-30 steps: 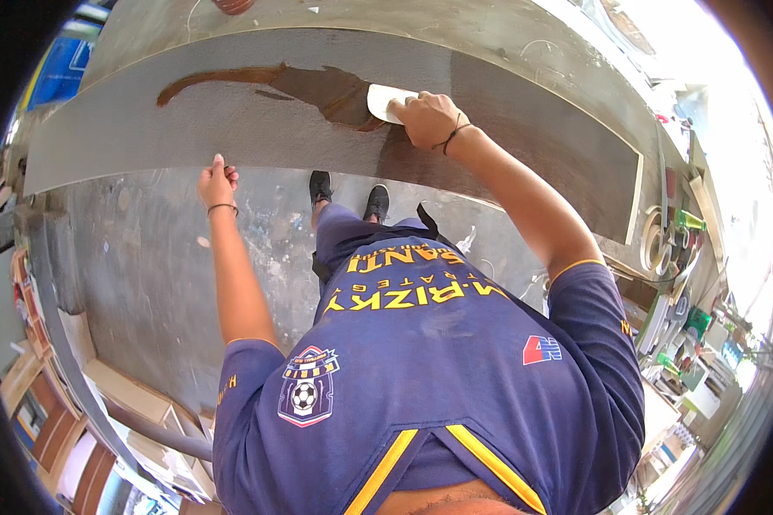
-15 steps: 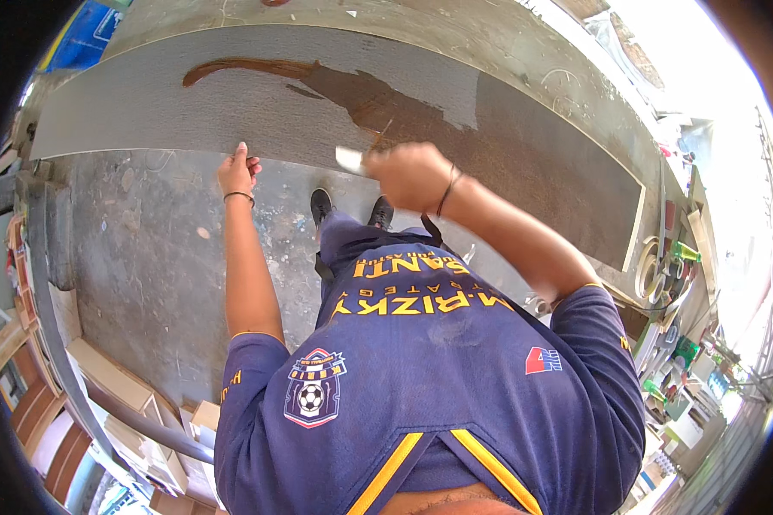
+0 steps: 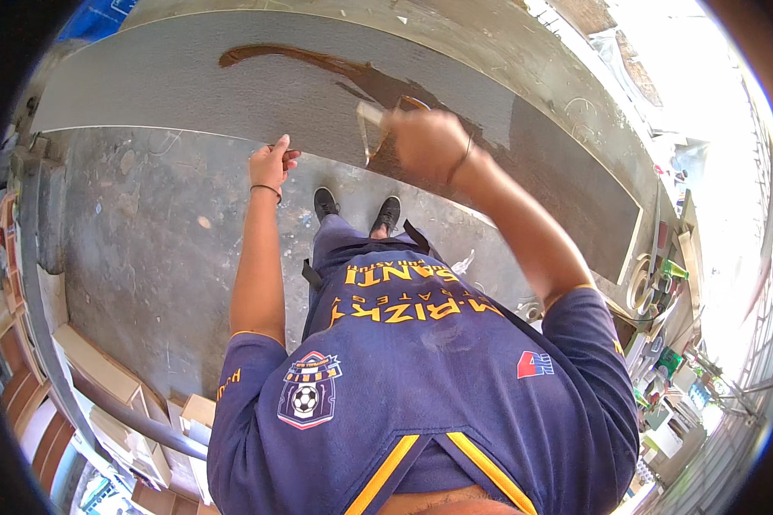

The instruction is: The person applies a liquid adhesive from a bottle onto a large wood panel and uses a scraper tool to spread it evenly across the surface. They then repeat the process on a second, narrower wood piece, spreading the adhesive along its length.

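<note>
A long grey sheet (image 3: 172,81) lies across the work surface in front of me, with wet brown glue-like liquid (image 3: 318,58) streaked over its middle. Darker coating covers its right part. My right hand (image 3: 429,146) is closed around a spreader-like tool with a pale part (image 3: 371,112) and a thin-edged frame, held over the sheet's near half. Motion blurs that hand and the tool, so the exact kind is unclear. Beside the sheet's near edge, my left hand (image 3: 273,163) has its fingers curled and its thumb raised. Whatever lies between those fingers is hidden.
My shoes (image 3: 386,215) stand on the stained grey floor (image 3: 163,223), just short of the sheet. Rolled strips (image 3: 640,283) and assorted items crowd the right side. Cardboard boxes (image 3: 199,410) and a curved rail (image 3: 137,416) are at lower left. Something blue (image 3: 94,21) is at far left.
My left hand appears further right along the sheet's near edge. My right hand has moved slightly right and farther over the sheet, turning the tool so its frame shows. The view has shifted somewhat.
</note>
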A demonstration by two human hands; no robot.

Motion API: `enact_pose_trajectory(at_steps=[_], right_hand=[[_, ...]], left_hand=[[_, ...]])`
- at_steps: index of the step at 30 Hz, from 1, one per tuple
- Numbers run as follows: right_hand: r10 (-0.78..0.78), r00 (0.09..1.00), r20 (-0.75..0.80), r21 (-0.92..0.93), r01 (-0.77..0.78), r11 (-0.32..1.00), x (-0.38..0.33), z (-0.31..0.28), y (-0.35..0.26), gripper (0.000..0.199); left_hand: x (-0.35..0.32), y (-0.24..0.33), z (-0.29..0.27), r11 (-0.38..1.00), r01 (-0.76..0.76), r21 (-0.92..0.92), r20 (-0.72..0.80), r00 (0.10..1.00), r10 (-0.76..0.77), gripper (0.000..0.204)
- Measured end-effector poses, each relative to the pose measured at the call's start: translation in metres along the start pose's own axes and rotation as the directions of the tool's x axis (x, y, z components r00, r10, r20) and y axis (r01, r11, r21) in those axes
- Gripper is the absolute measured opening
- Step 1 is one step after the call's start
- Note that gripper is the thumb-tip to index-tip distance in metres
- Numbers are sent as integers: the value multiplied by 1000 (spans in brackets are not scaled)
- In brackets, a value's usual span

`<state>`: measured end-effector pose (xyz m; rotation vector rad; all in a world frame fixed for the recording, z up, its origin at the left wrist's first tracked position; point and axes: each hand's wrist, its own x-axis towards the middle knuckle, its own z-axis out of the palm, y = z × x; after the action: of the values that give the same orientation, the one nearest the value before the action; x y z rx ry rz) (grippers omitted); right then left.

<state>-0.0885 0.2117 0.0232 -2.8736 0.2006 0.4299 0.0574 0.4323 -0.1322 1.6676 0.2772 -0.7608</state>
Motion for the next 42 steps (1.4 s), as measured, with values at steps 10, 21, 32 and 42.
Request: enact_pose_trajectory(at_steps=[10,21,32,42], right_hand=[[-87,993,83,-16,89,996,3,67,-67,19],[61,992,108,-141,-46,989,112,21,-29,27],[73,995,-73,-90,-79,993,156,-8,-41,26],[-180,978,106,-12,182,983,122,22,-145,23]], left_hand=[[61,25,-66,990,-116,76,-126,984,125,33],[62,30,-73,989,-112,100,1,994,112,32],[96,57,-114,988,-150,26,-125,980,152,32],[107,66,-143,990,-61,-130,-128,991,44,24]])
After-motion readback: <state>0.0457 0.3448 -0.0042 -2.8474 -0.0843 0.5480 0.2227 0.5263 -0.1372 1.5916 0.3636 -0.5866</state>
